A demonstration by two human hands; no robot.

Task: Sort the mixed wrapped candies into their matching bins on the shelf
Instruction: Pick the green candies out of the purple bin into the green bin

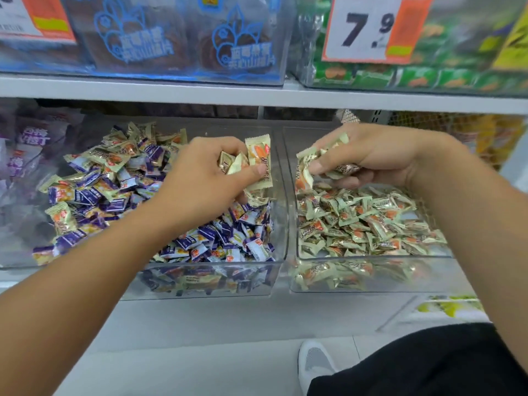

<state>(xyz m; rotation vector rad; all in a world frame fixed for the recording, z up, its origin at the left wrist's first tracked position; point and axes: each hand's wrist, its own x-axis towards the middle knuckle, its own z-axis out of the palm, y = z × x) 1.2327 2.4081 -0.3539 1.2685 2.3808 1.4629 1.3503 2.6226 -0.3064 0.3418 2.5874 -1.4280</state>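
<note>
Head view, left hand: the left hand [211,167], at centre frame above the left bin, has its fingers curled round a bunch of cream candies [251,164]; one wrapper stands upright between thumb and fingers.
Head view, right hand: the right hand [371,158], right of centre above the right bin, grips another bunch of cream wrappers [317,161] in curled fingers.
Left bin: the clear left bin [200,284], at centre left, holds a mixed heap of purple candies [217,238] with cream-and-orange ones scattered among them, mostly toward its upper left.
Right bin: the clear right bin [371,284], touching the left one, holds only cream candies as far as shows [365,224].
Upper shelf: a white shelf board [257,92] crosses the top; on it a blue-printed clear box [177,38] and green packets [428,72], blurred.
Price tag: a card [368,27] at upper right reads 7.9.
Far left: purple-lettered bags [25,150], soft in focus, possibly another sweet.
Bottom right: a dark trouser leg [428,367] and a white shoe [314,364] on a pale floor.
</note>
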